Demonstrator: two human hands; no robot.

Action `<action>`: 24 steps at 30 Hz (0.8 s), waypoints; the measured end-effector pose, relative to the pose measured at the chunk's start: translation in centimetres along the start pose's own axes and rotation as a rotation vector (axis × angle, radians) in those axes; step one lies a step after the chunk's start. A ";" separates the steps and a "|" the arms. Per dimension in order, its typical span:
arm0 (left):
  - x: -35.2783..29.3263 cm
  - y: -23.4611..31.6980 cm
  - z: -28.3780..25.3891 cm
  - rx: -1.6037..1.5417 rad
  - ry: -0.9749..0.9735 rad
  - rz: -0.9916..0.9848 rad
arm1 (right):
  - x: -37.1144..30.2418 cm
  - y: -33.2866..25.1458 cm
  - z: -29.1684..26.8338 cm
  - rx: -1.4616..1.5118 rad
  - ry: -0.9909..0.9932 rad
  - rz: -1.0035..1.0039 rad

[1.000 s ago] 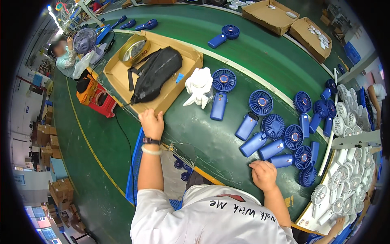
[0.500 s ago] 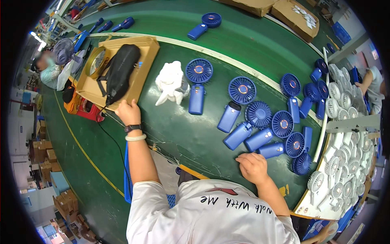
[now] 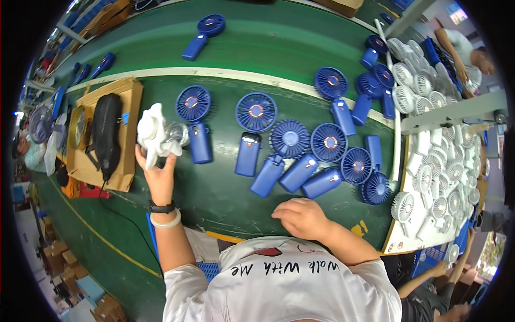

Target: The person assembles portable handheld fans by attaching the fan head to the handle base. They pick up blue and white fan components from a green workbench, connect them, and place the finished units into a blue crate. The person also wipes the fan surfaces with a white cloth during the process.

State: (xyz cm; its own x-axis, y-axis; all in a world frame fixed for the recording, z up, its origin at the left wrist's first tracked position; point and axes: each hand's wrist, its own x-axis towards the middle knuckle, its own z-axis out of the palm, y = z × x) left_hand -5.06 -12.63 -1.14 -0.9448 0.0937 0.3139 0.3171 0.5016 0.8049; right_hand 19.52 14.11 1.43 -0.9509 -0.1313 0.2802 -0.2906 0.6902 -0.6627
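1. White crumpled bundle [image 3: 154,129]: on the table [image 3: 212,193], between the cardboard tray [image 3: 133,110] and a blue fan [image 3: 200,142]; its long axis runs away from the person, one loose tail pointing back toward them.
2. Left hand [image 3: 158,173]: fingers spread about the bundle's near end (cannot tell whether gripping).
3. Clear container [image 3: 179,134]: against the bundle's right side.
4. Right hand [image 3: 303,217]: fingers loosely curled, near the table's front edge, just beside the blue fans.
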 end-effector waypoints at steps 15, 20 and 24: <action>4.4 -1.6 1.7 -0.007 0.088 -0.097 | 5.9 12.8 -13.4 -0.648 0.315 0.588; -3.1 6.3 3.6 0.136 -0.013 0.371 | 7.0 13.5 -12.9 -0.838 0.122 0.912; -5.5 10.2 6.1 0.132 -0.431 0.407 | 7.1 14.6 -13.1 -0.710 0.170 0.873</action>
State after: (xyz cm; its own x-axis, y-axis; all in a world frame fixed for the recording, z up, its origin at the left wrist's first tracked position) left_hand 2.87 -2.79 2.24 -0.7064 0.6266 0.3291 0.6735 0.4521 0.5849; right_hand 9.95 32.57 2.88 -0.7563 0.6529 0.0427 0.6413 0.7526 -0.1494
